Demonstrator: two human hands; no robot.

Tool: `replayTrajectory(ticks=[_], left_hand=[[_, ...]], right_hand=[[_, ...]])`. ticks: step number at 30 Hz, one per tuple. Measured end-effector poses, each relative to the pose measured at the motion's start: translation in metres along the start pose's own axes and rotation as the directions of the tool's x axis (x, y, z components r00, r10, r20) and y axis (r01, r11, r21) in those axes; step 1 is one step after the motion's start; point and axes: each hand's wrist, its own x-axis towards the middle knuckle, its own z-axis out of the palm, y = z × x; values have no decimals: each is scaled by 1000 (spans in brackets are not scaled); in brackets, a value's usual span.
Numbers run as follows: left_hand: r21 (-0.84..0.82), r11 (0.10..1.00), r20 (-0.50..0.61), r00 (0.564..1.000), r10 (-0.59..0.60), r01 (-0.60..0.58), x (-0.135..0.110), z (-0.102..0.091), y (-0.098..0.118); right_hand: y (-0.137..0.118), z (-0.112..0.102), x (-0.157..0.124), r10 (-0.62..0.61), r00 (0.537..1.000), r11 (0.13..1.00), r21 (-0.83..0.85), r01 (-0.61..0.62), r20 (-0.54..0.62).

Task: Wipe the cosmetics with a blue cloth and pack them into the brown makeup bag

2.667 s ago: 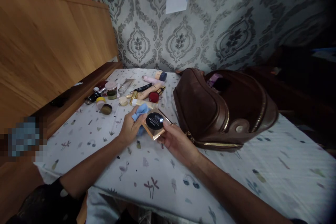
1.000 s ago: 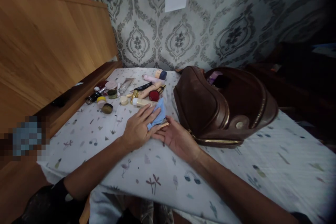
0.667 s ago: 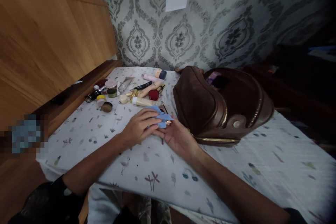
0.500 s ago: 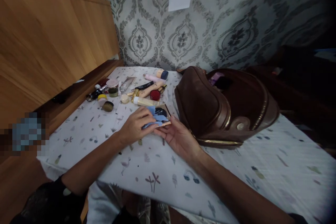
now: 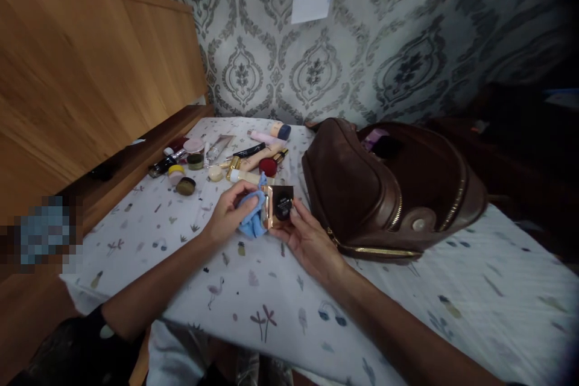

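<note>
My right hand (image 5: 312, 241) grips a square makeup compact (image 5: 281, 204) by its right edge; it has gold sides and a dark round label with small print. In my left hand (image 5: 230, 214) is a bunched blue cloth (image 5: 253, 217), pinched between thumb and fingers. The cloth touches the compact's left edge. Both hands are over the table, just in front of a cream tube (image 5: 246, 177) and a round red jar (image 5: 268, 166). The fingers under the compact are partly hidden.
A brown leather bag (image 5: 348, 187) stands open right of my hands, a purple item (image 5: 375, 137) inside. Several cosmetics, among them a yellow-lidded jar (image 5: 176, 173) and a black tube (image 5: 248, 151), lie toward the back left. A wooden panel (image 5: 99, 54) borders the patterned tablecloth (image 5: 253, 313).
The compact has turned so its dark label faces me more fully. My left hand and the cloth have shifted left, off the label to the compact's edge.
</note>
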Motion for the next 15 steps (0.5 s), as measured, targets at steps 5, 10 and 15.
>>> replayTrajectory(ticks=[5,10,15], left_hand=[[96,994,33,998,52,-55,-8,7,7],[134,989,63,996,59,-67,-10,12,6],[133,990,-7,999,53,-52,-7,13,3]], right_hand=[[1,5,-5,12,992,993,-121,3,128],[-6,13,-15,29,963,921,-380,79,269],[-8,15,-18,71,946,928,-369,53,315]])
